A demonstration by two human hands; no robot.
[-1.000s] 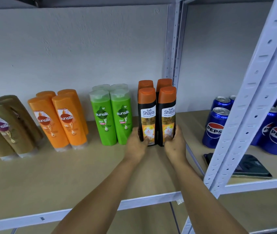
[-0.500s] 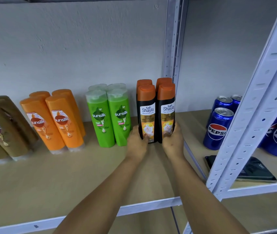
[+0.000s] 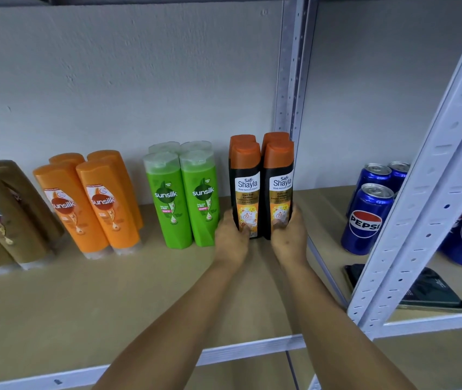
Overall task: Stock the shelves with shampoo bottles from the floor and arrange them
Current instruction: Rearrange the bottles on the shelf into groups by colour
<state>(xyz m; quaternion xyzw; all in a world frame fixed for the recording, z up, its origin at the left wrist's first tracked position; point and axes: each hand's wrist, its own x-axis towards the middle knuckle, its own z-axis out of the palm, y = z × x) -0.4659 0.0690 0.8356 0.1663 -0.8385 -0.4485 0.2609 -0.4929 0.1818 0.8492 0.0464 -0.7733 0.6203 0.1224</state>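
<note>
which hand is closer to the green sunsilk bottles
Left. The left hand grips the base of the left black Shayla bottle, right beside the green Sunsilk bottles. The right hand holds the right black Shayla bottle, farther away.

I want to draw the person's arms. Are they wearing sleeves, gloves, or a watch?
No. Both forearms are bare as far as the picture shows, with no sleeve in view. The left hand and right hand wear no gloves, and no watch, bracelet or ring can be seen on them. The arms are slim and reach in from the bottom edge.
</note>
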